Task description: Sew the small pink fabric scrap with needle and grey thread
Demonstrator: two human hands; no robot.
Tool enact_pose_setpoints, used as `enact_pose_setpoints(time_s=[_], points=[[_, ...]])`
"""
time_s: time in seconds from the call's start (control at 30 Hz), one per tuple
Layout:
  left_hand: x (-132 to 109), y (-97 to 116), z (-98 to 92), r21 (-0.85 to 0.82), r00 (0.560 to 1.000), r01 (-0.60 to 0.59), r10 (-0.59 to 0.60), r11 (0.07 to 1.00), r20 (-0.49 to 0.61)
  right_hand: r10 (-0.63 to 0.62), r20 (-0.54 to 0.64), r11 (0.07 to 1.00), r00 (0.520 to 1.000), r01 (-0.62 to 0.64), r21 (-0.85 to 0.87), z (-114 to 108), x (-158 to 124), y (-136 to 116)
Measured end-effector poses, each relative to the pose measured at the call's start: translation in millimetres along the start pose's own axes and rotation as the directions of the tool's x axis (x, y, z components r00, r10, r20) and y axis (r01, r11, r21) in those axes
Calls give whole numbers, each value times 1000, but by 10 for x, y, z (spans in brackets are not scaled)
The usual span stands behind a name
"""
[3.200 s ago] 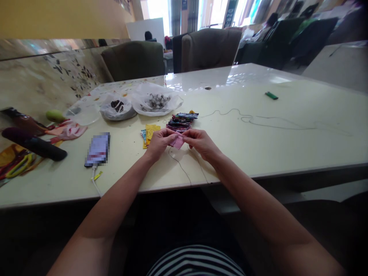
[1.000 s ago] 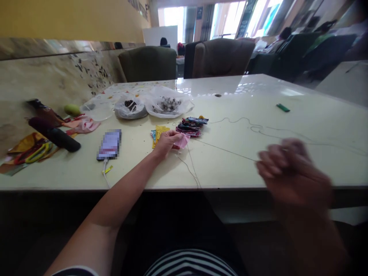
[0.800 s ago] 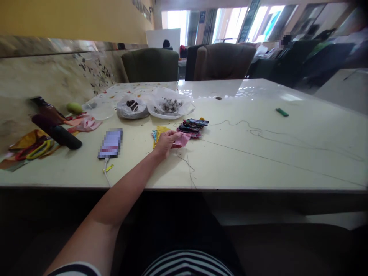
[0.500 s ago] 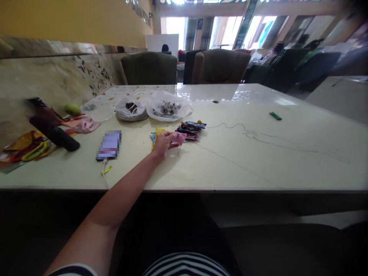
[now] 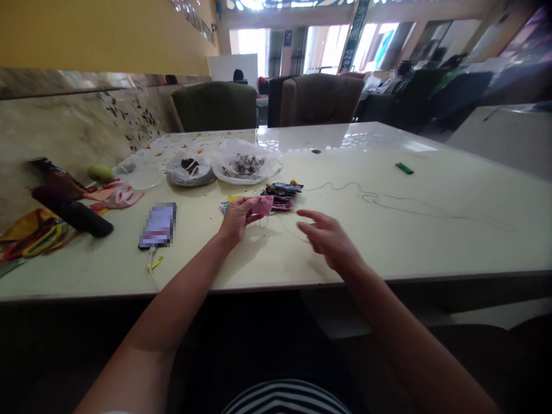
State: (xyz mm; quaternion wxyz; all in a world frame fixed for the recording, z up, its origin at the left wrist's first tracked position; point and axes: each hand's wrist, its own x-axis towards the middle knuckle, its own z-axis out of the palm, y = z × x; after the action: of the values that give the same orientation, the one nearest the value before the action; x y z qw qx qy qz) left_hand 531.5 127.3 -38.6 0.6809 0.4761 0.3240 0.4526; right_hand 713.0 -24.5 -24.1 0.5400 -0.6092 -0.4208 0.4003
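Note:
My left hand (image 5: 237, 219) pinches a small piece of pink cloth (image 5: 264, 204) between thumb and fingers, just above the table. A thin loop of thread (image 5: 264, 223) hangs below the cloth. Yellow and blue patterned cloth pieces (image 5: 233, 199) show behind that hand. To the right, my right hand (image 5: 325, 236) hovers over the table with its fingers stretched out and apart, and I see nothing in it. A fine thread runs from near the cloth toward this hand. Just behind the pink cloth lies a stack of dark, colourful cloth pieces (image 5: 282, 195).
On the white table (image 5: 431, 241), a long loose thread (image 5: 371, 198) curls rightward, with a green lighter-like object (image 5: 404, 168) beyond. Two plastic bags (image 5: 218, 172) stand at the back. Left are a phone (image 5: 158, 225) on a cable, a dark cylinder (image 5: 77, 213) and coloured cloths (image 5: 43, 238).
My right hand has come into view from the right, near the pink cloth. The left hand keeps hold of the cloth. The whole view has shifted slightly.

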Motion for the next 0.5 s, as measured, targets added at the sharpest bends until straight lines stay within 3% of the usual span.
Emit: enact_pose_setpoints(time_s=[0.1,0.2,0.33,0.5], points=[[8,20,-11,2,1000,-12,12,1000,7,81,159,995,984,-90,48,470,238,-38],[23,19,-21,-9,1000,-17,17,1000,-15,36,247,990,968,-67,121,586,99,-69],[25,8,-19,-13,999,-32,32,999,13,-45,367,984,929,-21,174,337,-409,-144],[26,3,-9,-41,999,-22,21,999,-31,-143,537,988,831,85,132,-101,-818,-242]])
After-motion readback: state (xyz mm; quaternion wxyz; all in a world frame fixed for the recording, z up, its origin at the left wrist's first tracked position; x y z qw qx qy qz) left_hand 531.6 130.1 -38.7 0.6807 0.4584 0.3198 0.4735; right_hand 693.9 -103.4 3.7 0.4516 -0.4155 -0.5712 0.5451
